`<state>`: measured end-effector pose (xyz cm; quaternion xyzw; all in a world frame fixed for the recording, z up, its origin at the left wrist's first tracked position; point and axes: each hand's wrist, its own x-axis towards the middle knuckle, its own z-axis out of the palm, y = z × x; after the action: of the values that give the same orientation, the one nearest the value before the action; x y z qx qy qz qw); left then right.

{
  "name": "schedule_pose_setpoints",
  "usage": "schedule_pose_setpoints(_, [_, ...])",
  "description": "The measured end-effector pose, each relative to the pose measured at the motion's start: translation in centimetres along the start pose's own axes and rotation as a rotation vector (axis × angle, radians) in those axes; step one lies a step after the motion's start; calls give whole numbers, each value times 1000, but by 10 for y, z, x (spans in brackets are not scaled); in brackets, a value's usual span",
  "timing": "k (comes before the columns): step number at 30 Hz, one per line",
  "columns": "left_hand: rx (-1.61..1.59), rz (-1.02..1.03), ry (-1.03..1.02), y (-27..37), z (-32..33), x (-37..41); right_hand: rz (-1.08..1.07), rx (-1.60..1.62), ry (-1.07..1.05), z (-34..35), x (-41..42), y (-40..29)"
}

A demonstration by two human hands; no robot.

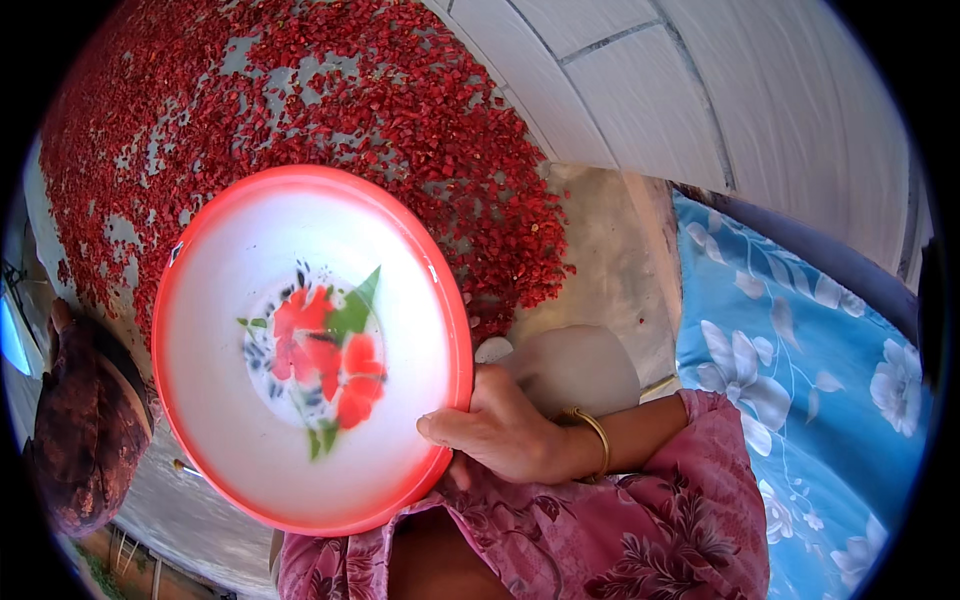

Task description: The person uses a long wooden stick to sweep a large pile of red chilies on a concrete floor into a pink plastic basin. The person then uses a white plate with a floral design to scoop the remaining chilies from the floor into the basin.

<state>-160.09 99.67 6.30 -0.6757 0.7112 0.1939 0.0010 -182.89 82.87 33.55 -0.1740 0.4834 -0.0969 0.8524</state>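
Note:
My right hand, with a gold-coloured bangle on its wrist, grips the right rim of a round enamel-style basin. The thumb lies over the rim and the fingers go behind it. The basin is tilted so its white inside faces me; a red flower with green leaves decorates the bottom, and no contents show in it. Behind the basin, chopped red pieces, which look like dried chillies, lie spread over a grey surface. My left hand is out of view.
Pale tiles run along the upper right. A blue flowered cloth hangs or lies at right. Beyond my wrist is a pale rounded object of unclear kind. Another person in dark patterned clothing is at far left.

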Motion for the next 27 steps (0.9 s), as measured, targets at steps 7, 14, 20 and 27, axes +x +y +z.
schedule_pose_setpoints(7, [16,-118,12,-14,4,-10,13,-45,23,4,6,-3])
schedule_pose_setpoints(14, [-7,-78,76,-8,10,63,28,-66,39,8,6,-4])
schedule_pose_setpoints(20, [-27,-57,89,-7,15,106,3,57,85,-1,-2,-1])
schedule_pose_setpoints(27, [-8,-70,70,-12,14,125,-116,217,229,-2,-10,-19])
